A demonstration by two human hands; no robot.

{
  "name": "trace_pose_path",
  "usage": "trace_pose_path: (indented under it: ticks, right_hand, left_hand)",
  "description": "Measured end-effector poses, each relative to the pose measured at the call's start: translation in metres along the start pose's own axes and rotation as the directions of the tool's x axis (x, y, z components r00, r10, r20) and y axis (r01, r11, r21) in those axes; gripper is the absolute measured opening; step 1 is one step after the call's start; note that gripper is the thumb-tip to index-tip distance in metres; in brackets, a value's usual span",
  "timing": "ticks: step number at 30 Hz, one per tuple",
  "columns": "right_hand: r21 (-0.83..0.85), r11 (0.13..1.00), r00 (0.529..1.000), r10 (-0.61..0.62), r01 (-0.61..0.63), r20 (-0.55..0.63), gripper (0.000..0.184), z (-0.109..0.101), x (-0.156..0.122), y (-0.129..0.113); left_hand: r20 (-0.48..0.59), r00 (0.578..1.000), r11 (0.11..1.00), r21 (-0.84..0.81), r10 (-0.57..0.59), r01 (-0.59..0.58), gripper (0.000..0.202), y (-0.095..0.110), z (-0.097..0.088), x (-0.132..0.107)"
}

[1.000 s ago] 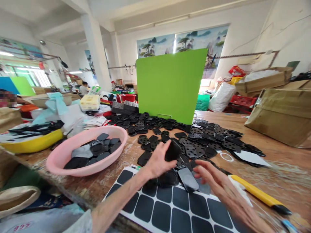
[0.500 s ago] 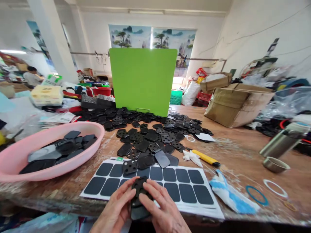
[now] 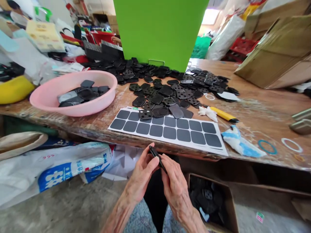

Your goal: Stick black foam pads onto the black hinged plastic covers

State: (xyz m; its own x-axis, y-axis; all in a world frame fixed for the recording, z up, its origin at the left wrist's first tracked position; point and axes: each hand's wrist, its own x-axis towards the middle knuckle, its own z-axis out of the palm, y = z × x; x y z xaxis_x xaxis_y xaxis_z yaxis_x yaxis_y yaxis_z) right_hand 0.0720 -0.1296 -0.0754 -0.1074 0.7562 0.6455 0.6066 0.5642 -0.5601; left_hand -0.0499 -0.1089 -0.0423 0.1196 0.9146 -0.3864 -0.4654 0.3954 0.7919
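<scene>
Between my two hands, in front of the table edge and above my lap, a black plastic piece [image 3: 157, 157] is held edge-on. My left hand [image 3: 143, 170] pinches its upper left side with thumb and fingers. My right hand [image 3: 173, 176] closes on its lower right side. Just beyond lies a white sheet [image 3: 167, 145] bearing two rows of dark rounded-square stickers [image 3: 169, 133]. Against its back edge rests a heap of similar black pieces [image 3: 165, 91], some with holes.
A pink basin [image 3: 73, 110] with black pieces stands left. A green board [image 3: 160, 32] rises behind the heap. To the right lie a yellow cutter [image 3: 222, 114], a blue-white cloth [image 3: 241, 142] and rings [image 3: 267, 146]. Below the table sits a carton [image 3: 230, 207] of black pieces; sacks [image 3: 73, 168] lie left.
Both hands have drawn the black piece back from over the sticker sheet to in front of the table edge and turned it edge-on. The view has tilted downward.
</scene>
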Motion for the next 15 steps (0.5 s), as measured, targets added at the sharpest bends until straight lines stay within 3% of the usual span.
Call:
trace_pose_path:
  ticks: [5,10,12,15]
  right_hand:
    - [0.046,0.999,0.991,0.0,-0.006,0.134,0.054,-0.01,-0.009,0.002]
    - [0.017,0.985,0.965,0.167,-0.174,0.204,0.026,-0.025,-0.003,0.002]
    - [-0.044,0.988,0.962,0.156,-0.15,0.222,0.021,-0.026,-0.002,0.0]
    - [-0.084,0.995,0.98,0.076,-0.062,0.184,0.02,-0.024,-0.001,-0.004]
  left_hand:
    - [-0.002,0.998,0.995,0.067,-0.067,0.067,0.068,-0.002,-0.015,-0.006]
    - [0.082,0.975,0.977,0.073,-0.205,0.199,0.057,-0.005,-0.029,-0.009]
    - [0.081,0.968,0.968,0.104,-0.238,0.229,0.053,-0.009,-0.03,-0.009]
    - [-0.019,0.995,0.971,0.217,-0.096,0.098,0.052,-0.017,-0.03,-0.01]
